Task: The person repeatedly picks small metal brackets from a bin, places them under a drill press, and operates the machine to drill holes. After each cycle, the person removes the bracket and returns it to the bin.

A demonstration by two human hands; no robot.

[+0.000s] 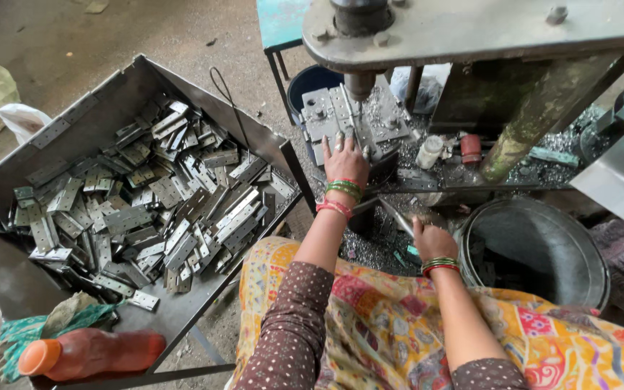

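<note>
My left hand [345, 160] reaches forward to the grey die plate [326, 115] of a press machine, fingers spread on a small metal piece under the round ram [360, 83]. Whether it grips the piece I cannot tell. My right hand [432, 241] is closed around a thin metal rod or lever [399, 217] low beside the machine. Both wrists carry green and red bangles. A patterned yellow cloth [399, 325] covers my lap.
A large metal tray [88, 108] at the left holds several flat hinge plates [153, 202]. An orange bottle [88, 352] lies at its near corner. A dark round metal bin [543, 253] stands at the right. Metal shavings litter the machine bed [442, 155].
</note>
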